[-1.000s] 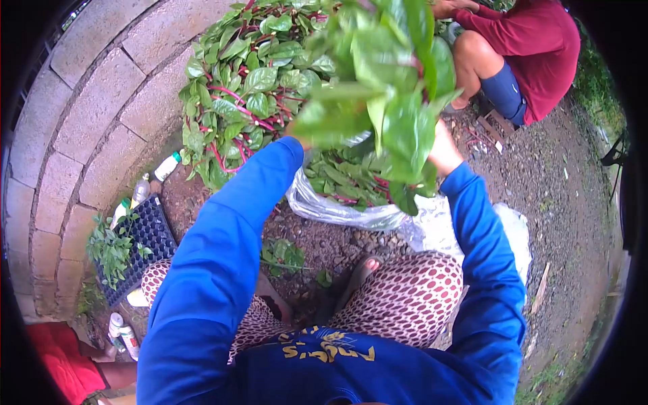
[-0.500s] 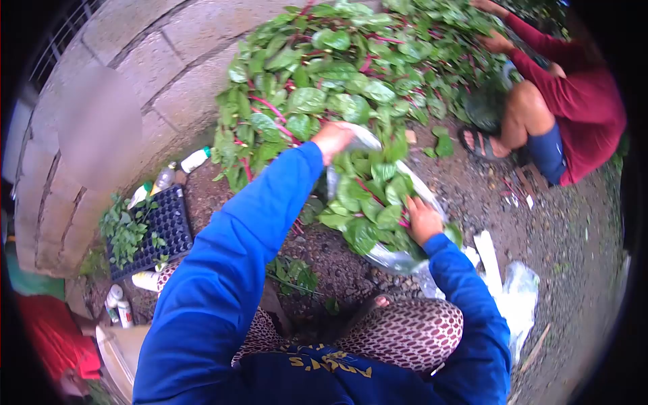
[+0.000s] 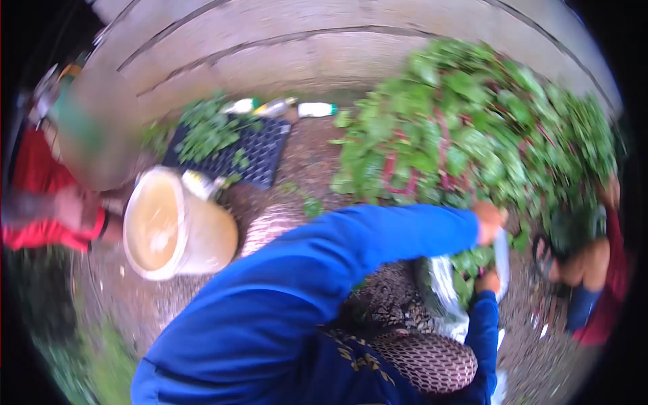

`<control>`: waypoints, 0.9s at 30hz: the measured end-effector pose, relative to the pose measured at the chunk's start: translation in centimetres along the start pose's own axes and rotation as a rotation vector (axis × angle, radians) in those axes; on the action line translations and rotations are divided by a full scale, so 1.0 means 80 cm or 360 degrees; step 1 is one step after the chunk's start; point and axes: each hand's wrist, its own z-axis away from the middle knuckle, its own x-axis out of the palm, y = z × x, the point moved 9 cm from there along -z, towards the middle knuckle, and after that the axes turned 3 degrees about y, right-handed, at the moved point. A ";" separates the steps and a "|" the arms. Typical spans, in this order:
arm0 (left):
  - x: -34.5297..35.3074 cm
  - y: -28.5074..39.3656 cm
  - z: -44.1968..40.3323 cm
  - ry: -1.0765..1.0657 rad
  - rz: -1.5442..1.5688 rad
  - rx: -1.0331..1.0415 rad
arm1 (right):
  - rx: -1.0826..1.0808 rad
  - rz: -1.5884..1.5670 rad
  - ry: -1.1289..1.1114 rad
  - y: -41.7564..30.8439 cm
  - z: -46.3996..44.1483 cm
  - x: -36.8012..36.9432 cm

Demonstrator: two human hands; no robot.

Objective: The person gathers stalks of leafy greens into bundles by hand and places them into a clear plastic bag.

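A clear plastic bag [image 3: 442, 287] stands on the ground at the lower right, stuffed with Malabar spinach leaves [image 3: 466, 266]. My left hand [image 3: 489, 223], its arm stretched across the view, is closed at the bag's upper rim. Inside the bag mouth my right hand [image 3: 487, 280] touches the leaves; its fingers are partly hidden and blurred. Behind both hands rises a big heap of Malabar spinach [image 3: 466, 128] with red-purple stems.
A bucket [image 3: 219, 233] of brownish liquid stands left, near a black seedling tray [image 3: 266, 152] with seedlings. Bottles [image 3: 316, 109] lie along the block wall [image 3: 270, 61]. A person in red [image 3: 40, 189] is at far left; another in maroon [image 3: 611, 270] sits at right.
My view has swung left, bringing the bucket and the person in red into sight. The bag and both hands now appear farther right. My left hand stays by the bag's rim.
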 end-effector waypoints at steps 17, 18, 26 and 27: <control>-0.348 -0.162 0.140 0.0186 0.0780 -0.0584 | -0.1134 -0.1141 0.0097 -0.235 0.010 -0.471; -0.348 -0.195 0.162 0.0367 0.1073 -0.0615 | -0.1121 -0.1886 0.0074 -0.258 0.011 -0.522; -0.287 -0.368 0.264 0.0760 0.1451 -0.1516 | -0.1244 -0.1711 0.0188 -0.533 -0.058 -0.527; -0.272 -0.382 0.268 0.0698 0.1440 -0.1606 | -0.1395 -0.1365 0.0163 -0.579 -0.037 -0.483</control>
